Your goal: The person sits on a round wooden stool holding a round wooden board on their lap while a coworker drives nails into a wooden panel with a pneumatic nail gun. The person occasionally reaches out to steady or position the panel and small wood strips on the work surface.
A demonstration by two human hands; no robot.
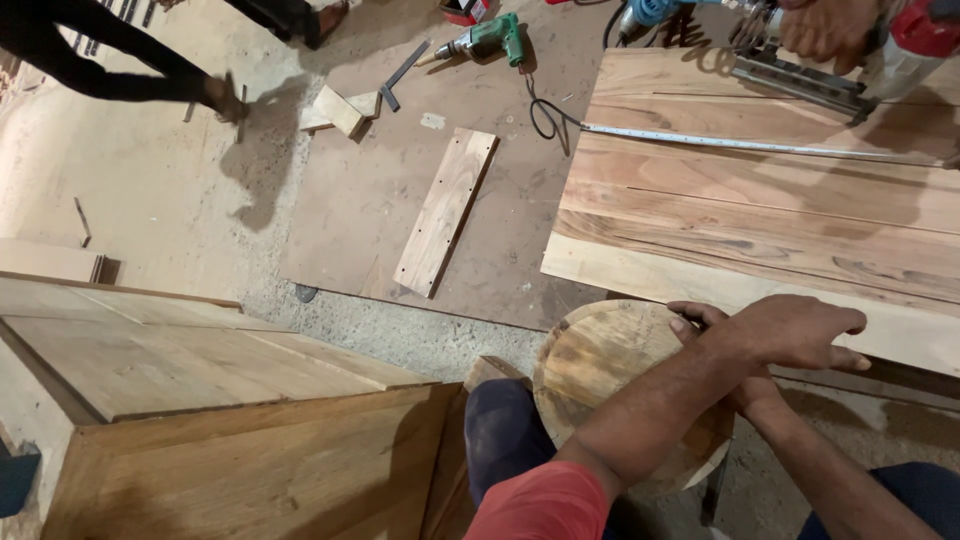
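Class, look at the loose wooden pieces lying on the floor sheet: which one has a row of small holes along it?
The long narrow plank lying alone mid-sheet. Small dark holes dot its length; the short offcut blocks near the green drill show none.

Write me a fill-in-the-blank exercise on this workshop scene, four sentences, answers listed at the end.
1. The person's two hands rest crossed at the edge of a ____ wooden disc.
2. The power drill on the floor has a ____ body.
3. The loose board on the brown floor sheet has a row of small ____ along it.
4. A long metal ____ lies across the wide plank panel.

Missing words: round; green; holes; ruler
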